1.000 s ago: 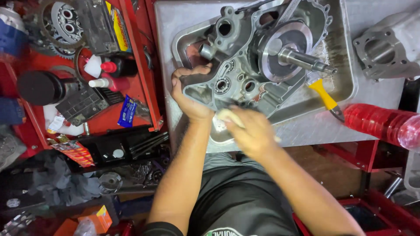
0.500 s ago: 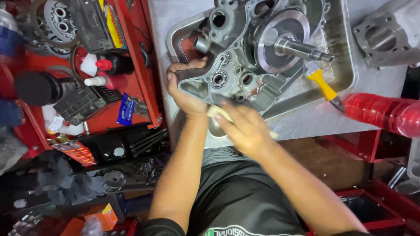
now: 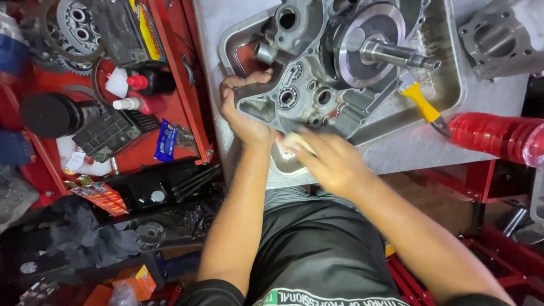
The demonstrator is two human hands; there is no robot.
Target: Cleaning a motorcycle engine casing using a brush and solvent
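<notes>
Head view, looking straight down on a grey engine crankcase (image 3: 334, 73) lying in a shallow metal tray (image 3: 447, 85) on a grey bench. Left hand (image 3: 243, 110) clamped on the crankcase's near-left edge, fingers curled over the rim, thumb side against the casting. Right hand (image 3: 331, 161) just beside it at the crankcase's near edge, fingers closed around a small pale cloth or pad (image 3: 294, 141) pressed against the casting; exact kind of pad hard to tell. Round flywheel (image 3: 368, 48) with a steel shaft (image 3: 399, 55) jutting out toward the right, in the far half of the crankcase. Bearing seats (image 3: 288, 97) visible in the casting close to the left hand's fingers. Yellow-handled tool (image 3: 422, 103) right of the crankcase, lying across the tray's rim. Red plastic bottle (image 3: 501, 139) further right of the crankcase, on its side on the bench. Grey cylinder part (image 3: 498, 37) to the far right of the crankcase, apart from the tray. Red tool cart (image 3: 175, 79) left of the crankcase, crowded with a clutch basket (image 3: 79, 25), small bottles (image 3: 136, 93) and a black round can (image 3: 48, 115).
</notes>
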